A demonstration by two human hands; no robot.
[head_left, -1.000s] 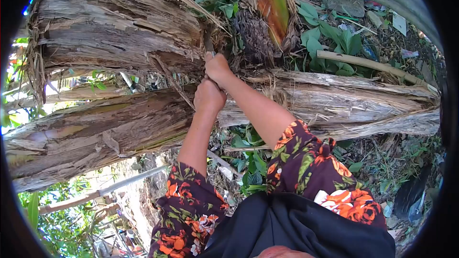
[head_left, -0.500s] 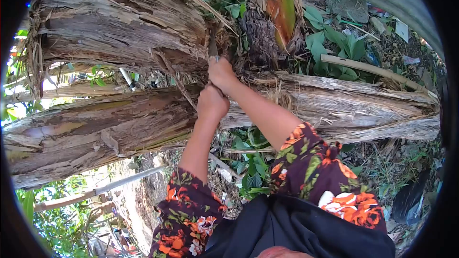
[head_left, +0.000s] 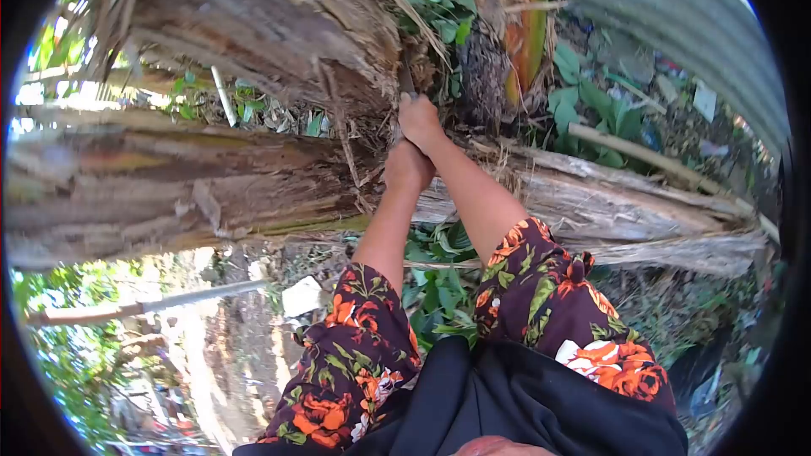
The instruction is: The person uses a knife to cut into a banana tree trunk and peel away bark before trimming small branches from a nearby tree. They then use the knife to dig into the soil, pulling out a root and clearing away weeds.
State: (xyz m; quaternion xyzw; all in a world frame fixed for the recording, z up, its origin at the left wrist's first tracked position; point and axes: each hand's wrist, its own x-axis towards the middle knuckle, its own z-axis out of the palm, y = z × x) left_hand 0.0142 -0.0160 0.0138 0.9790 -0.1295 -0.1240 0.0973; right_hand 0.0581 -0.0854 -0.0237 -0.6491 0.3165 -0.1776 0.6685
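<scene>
A knife blade (head_left: pixel 406 80) points away from me, its tip against the torn, fibrous end of the upper banana trunk (head_left: pixel 262 25). My right hand (head_left: pixel 420 121) is closed around the handle near the blade. Just behind it, my left hand (head_left: pixel 409 167) is wrapped round the rear of the same handle, which the fingers mostly hide. Under my wrists lies a second dry trunk (head_left: pixel 169 186), stretching across the view. A loose strip of bark (head_left: pixel 338 118) hangs beside the hands on the left.
A standing banana stem (head_left: pixel 494 42) rises right of the cut. Corrugated sheeting (head_left: pixel 676 25) curves along the upper right. A bamboo pole (head_left: pixel 650 156) lies over leaves and litter, and another pole (head_left: pixel 152 308) crosses at lower left.
The view has shifted, so my hands and the knife appear farther right. The upper trunk slants more steeply, its left end higher in view. Both hands keep their hold.
</scene>
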